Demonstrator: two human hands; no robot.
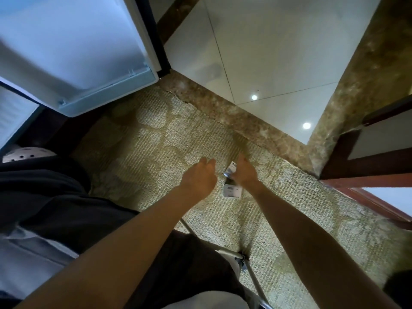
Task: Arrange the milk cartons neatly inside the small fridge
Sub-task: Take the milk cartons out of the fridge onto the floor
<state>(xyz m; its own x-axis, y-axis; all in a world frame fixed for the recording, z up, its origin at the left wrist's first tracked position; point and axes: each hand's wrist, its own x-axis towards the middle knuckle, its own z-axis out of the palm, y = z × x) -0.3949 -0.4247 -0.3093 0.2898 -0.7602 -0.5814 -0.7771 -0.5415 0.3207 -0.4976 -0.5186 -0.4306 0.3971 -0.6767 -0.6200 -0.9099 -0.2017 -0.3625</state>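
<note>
left hand relaxed, empty | right hand seemingly grips milk carton | fridge door open

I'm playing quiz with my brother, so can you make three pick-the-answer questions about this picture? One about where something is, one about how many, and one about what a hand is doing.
1. Where is the milk carton?
A) in the right hand, down by the carpet
B) on a fridge shelf
C) on the white tiles

2. How many cartons can you see?
A) five
B) one
C) three

3. What is the left hand doing?
A) gripping a carton
B) pressing on the tiles
C) holding nothing

Answers: 1 A, the right hand's fingers wrap it; 2 B, only that one is in sight; 3 C, its fingers are loose and empty.
</note>
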